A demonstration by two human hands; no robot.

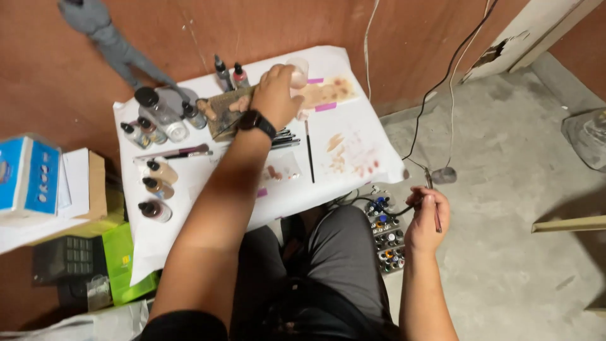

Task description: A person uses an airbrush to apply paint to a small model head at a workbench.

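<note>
My left hand (276, 93), a black watch on its wrist, reaches over the white paper-covered table (353, 126) and grips a small clear cup (298, 71) near the far edge. Just left of that hand lies a small tan figurine part on a block (222, 108). My right hand (427, 220) is off the table's right side, above the floor, closed on a thin brush or airbrush tool (432, 189) with a dark hose trailing from it. Paint smears (350, 155) stain the paper between the two hands.
Several dropper paint bottles (154, 183) stand along the table's left side, with brushes (180, 152) and a black brush (309, 151). A rack of small paint pots (387, 239) sits on the floor by my knee. A grey figure (110, 38) leans on the wall. Boxes (28, 177) stack at the left. Cables hang down the wall.
</note>
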